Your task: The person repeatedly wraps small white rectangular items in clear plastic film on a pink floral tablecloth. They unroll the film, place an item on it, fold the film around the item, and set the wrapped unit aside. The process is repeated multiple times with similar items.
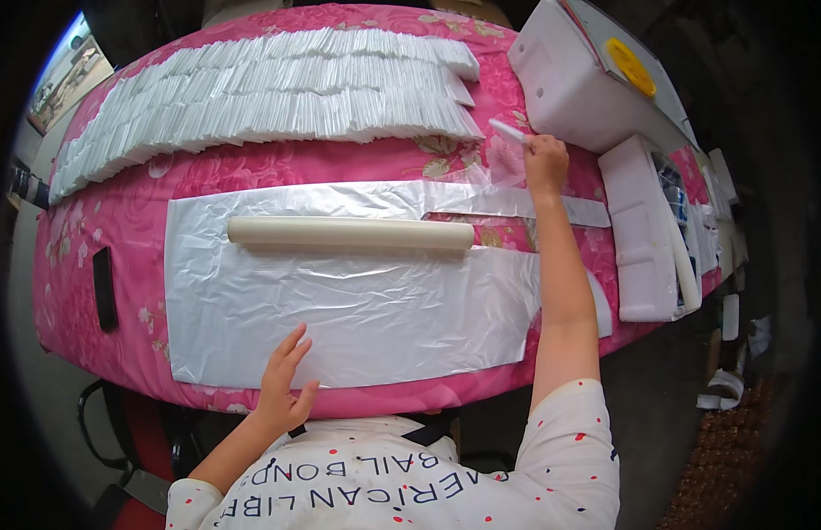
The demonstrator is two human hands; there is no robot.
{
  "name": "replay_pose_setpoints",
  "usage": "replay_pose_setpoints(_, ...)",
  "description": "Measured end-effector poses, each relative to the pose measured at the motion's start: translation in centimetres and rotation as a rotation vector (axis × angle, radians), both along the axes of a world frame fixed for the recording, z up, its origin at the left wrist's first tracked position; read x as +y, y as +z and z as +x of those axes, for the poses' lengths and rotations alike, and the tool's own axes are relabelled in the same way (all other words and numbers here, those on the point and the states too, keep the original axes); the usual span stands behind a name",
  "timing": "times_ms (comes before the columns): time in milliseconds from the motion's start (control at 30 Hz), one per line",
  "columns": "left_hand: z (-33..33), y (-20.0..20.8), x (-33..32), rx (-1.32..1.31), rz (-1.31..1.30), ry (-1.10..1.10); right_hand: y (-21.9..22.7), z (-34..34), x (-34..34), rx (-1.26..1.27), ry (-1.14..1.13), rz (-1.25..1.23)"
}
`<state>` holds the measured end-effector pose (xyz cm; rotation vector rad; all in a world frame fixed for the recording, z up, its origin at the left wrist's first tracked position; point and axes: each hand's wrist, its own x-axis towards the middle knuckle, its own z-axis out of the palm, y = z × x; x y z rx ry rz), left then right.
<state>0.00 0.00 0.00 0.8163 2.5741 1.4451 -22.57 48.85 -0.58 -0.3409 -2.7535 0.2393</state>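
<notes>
My left hand (282, 380) lies flat with fingers spread on the near edge of a large clear plastic sheet (357, 309) that covers the pink flowered table. A cream cardboard tube (349, 233) lies across that sheet. My right hand (545, 161) is stretched far out and pinches a small clear plastic bag with a white strip (508, 146), right beside the end of the rows of stacked folded clear bags (269, 97).
The pink flowered table cover (119, 221) carries a black flat object (104, 288) at the left edge. White foam blocks (587, 88) and a foam tray (645, 230) stand at the right, one under a yellow disc (630, 66). Dark floor lies beyond.
</notes>
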Motion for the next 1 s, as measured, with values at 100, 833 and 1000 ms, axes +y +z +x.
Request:
replay_pose_setpoints(100,-0.3,-0.2,0.9,0.042,-0.013,-0.031,-0.3,0.3,0.2,0.028,0.093,0.271)
replay_pose_setpoints(833,-3.6,-2.7,8.4,0.091,-0.24,-0.115,-3.2,24.1,-15.5,-0.266,0.657,-0.112)
replay_pose_setpoints(1000,-2.6,-2.9,10.8,0.148,-0.253,-0.138,-4.4,24.9,-1.9,-0.091,0.236,-0.026)
